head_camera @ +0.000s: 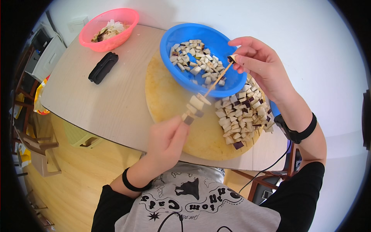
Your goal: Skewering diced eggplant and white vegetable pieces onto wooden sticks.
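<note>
My left hand (168, 142) grips the lower end of a wooden skewer (217, 81), which slants up to the right. Several eggplant chunks (196, 103), some with dark purple skin, are threaded on it just above my fist. At the skewer's far tip, my right hand (258, 62) pinches one small eggplant piece (232, 59) between thumb and finger. Below that hand is a blue plastic basin (176, 71) holding loose eggplant cubes (200, 59). A pile of loaded eggplant skewers (240, 113) lies on the right part of the round cutting board (162, 95).
A pink plastic basin (127, 36) with food scraps stands at the table's back left. Near it lies a black plastic tray-like object (103, 68). The table (87, 107) ends in a dark front edge. A black cable (269, 166) hangs at right, beside a chair (261, 188).
</note>
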Demonstrator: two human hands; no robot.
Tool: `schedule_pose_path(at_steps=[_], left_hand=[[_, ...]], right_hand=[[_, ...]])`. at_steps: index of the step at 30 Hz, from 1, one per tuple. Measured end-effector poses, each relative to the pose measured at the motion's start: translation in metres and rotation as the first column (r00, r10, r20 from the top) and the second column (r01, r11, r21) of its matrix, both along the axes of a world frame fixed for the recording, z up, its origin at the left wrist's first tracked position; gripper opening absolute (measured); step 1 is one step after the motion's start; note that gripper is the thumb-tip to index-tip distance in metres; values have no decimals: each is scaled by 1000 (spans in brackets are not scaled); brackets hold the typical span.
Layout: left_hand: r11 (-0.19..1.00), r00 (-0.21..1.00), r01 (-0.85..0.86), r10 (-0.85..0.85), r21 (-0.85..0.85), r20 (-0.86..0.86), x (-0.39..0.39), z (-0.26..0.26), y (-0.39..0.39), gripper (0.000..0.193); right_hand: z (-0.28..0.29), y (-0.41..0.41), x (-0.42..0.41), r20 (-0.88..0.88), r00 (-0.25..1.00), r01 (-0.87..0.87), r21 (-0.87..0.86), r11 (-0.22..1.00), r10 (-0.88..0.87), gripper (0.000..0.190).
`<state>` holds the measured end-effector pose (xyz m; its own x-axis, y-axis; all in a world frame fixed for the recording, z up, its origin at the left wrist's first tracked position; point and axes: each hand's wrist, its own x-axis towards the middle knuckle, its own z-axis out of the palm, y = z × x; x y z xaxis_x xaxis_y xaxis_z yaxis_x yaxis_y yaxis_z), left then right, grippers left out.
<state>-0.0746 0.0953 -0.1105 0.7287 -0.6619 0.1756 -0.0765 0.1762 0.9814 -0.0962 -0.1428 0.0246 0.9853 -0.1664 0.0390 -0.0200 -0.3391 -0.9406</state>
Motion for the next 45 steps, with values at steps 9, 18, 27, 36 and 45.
schedule_pose_path(at_steps=[9, 18, 27, 36, 45], left_hand=[[1000, 982, 18, -21, 17, 185, 3, 5, 4, 14], [999, 953, 34, -20, -43, 303, 5, 2, 1, 24], [1000, 971, 20, -21, 5, 239, 1, 16, 0, 13], [999, 994, 26, -23, -26, 109, -2, 13, 0, 16], [997, 997, -35, 30, -69, -72, 9, -4, 10, 26]], right_hand=[[9, 7, -6, -84, 996, 10, 88, 996, -2, 36], [2, 28, -12, -172, 984, -25, 144, 989, 50, 29], [-9, 46, -21, -274, 960, -17, 142, 990, 56, 37], [3, 43, -13, -292, 955, -35, 52, 998, 49, 43], [7, -35, 37, -324, 944, -241, -813, 531, -68, 17]])
